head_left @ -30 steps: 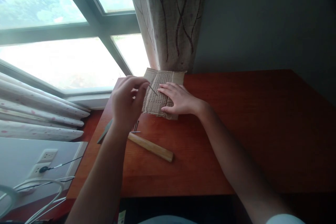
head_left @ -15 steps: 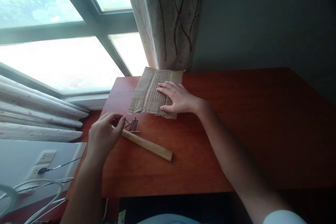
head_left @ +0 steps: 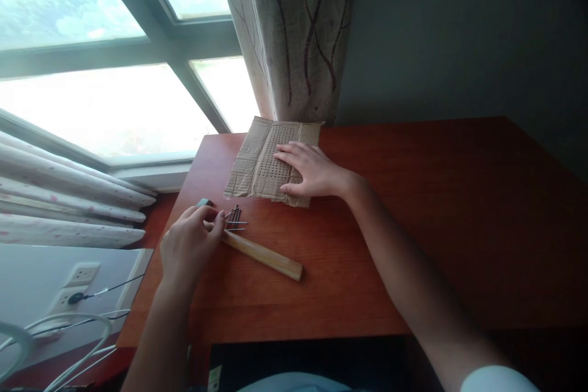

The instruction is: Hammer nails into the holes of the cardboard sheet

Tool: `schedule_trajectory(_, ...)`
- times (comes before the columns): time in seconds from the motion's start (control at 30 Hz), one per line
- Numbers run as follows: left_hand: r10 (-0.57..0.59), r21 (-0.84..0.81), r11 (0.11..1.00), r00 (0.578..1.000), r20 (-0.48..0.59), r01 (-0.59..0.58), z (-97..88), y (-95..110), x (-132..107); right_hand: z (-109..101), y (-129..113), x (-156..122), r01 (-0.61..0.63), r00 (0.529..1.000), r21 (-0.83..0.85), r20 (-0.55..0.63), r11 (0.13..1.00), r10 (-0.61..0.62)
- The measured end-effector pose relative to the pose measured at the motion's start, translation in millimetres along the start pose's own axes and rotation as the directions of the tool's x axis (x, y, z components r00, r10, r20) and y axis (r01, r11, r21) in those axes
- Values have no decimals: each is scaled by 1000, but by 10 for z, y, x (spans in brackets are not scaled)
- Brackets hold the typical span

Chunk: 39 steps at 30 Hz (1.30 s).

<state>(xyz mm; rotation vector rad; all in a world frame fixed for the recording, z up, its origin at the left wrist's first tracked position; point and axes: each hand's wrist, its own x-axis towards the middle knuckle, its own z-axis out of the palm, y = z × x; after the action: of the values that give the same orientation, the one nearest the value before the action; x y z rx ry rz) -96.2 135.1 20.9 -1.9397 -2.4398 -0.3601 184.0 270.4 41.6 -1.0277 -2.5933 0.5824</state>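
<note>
My right hand (head_left: pixel 310 171) lies flat, fingers spread, on a sheet of cardboard (head_left: pixel 243 162) with rows of small holes punched in its middle. To the left, my left hand (head_left: pixel 195 242) is closed in a pinch, with a thin nail (head_left: pixel 237 222) pointing out from its fingertips. Several loose nails (head_left: pixel 235 215) lie on the table just right of those fingers. Under that hand rests a hammer (head_left: pixel 266 256); its wooden handle slants towards me, and part of its dark head shows beyond the knuckles. My left hand hides the rest of it.
The reddish wooden table (head_left: pixel 436 226) stretches far to the right. A window (head_left: pixel 114 110) and a patterned curtain (head_left: pixel 303 37) stand behind it. At lower left, a wall socket (head_left: pixel 82 274) has a black plug and white cables (head_left: pixel 55 318) near the table edge.
My left hand has shifted slightly right and towards me, uncovering part of the hammer head. A nail now lies level at its fingertips. My right hand and the cardboard have stayed put.
</note>
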Motion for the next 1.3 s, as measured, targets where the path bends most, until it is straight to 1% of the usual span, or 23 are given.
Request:
schedule_trajectory(0.17, 54, -80, 995, 996, -76, -60, 18, -30, 4, -1, -7, 1, -10, 1000, -20, 3, 1000, 10)
schedule_trajectory(0.33, 104, -213, 967, 982, -157, -136, 20, 11, 32, -12, -5, -5, 19, 1000, -21, -22, 1000, -20)
schedule_trajectory(0.4, 99, -271, 951, 978, -181, -147, 6, 46, 50, -25, -1, -17, 40, 998, -8, -47, 999, -40)
schedule_trajectory(0.47, 90, -327, 934, 979, -181, -146, -8, 85, 69, -42, 1, -29, 54, 995, 15, -80, 998, -53)
schedule_trajectory(0.57, 75, -381, 915, 984, -162, -133, -15, 140, 95, -76, 3, -33, 100, 978, 79, -194, 992, -83)
schedule_trajectory(0.63, 72, -409, 905, 988, -134, -121, -10, 169, 105, -106, 11, -24, 118, 939, 118, -337, 986, -72)
schedule_trajectory(0.67, 70, -421, 900, 990, -120, -115, -6, 181, 108, -126, 21, -20, 87, 905, 130, -424, 988, -24)
schedule_trajectory(0.7, 69, -430, 896, 992, -110, -110, -2, 191, 108, -148, 36, -17, 23, 859, 138, -510, 990, 51)
schedule_trajectory(0.73, 67, -434, 895, 992, -105, -106, 3, 199, 107, -173, 54, -18, -69, 800, 147, -583, 987, 143)
schedule_trajectory(0.77, 64, -435, 895, 993, -103, -103, 9, 204, 103, -201, 76, -24, -177, 737, 159, -632, 971, 238)
schedule_trajectory(0.8, 63, -435, 895, 993, -103, -102, 17, 208, 98, -228, 100, -35, -285, 687, 177, -648, 942, 330)
schedule_trajectory(0.83, 61, -437, 894, 993, -104, -101, 28, 210, 92, -252, 122, -49, -381, 663, 203, -620, 902, 420)
schedule_trajectory(0.87, 61, -441, 892, 993, -102, -100, 40, 211, 86, -271, 139, -65, -457, 667, 242, -543, 856, 510)
schedule_trajectory(0.9, 62, -446, 890, 993, -98, -100, 55, 213, 80, -280, 150, -81, -514, 686, 298, -420, 804, 594)
schedule_trajectory(0.93, 66, -450, 887, 994, -91, -101, 72, 216, 75, -279, 153, -93, -554, 704, 369, -272, 747, 656)
schedule_trajectory(0.97, 76, -454, 885, 994, -79, -104, 89, 221, 71, -265, 146, -99, -570, 723, 448, -125, 688, 680)
schedule_trajectory(1.0, 87, -459, 882, 994, -66, -108, 107, 227, 68, -239, 133, -97, -561, 744, 532, -12, 635, 668)
schedule_trajectory(1.03, 97, -462, 880, 994, -55, -112, 123, 236, 67, -203, 115, -84, -526, 768, 617, 47, 586, 639)
schedule_trajectory(1.07, 105, -462, 879, 993, -49, -116, 138, 244, 68, -159, 96, -61, -470, 792, 693, 58, 546, 608)
schedule_trajectory(1.1, 108, -458, 881, 993, -50, -119, 152, 253, 69, -111, 80, -25, -408, 808, 756, 37, 512, 588)
schedule_trajectory(1.17, 106, -443, 888, 992, -65, -124, 170, 263, 72, -16, 64, 79, -309, 820, 836, -8, 454, 572)
schedule_trajectory(1.23, 101, -442, 888, 992, -75, -124, 179, 259, 75, 65, 71, 227, -269, 820, 864, -27, 426, 572)
schedule_trajectory(1.3, 98, -468, 876, 993, -65, -117, 178, 242, 76, 127, 84, 408, -258, 817, 863, -44, 434, 574)
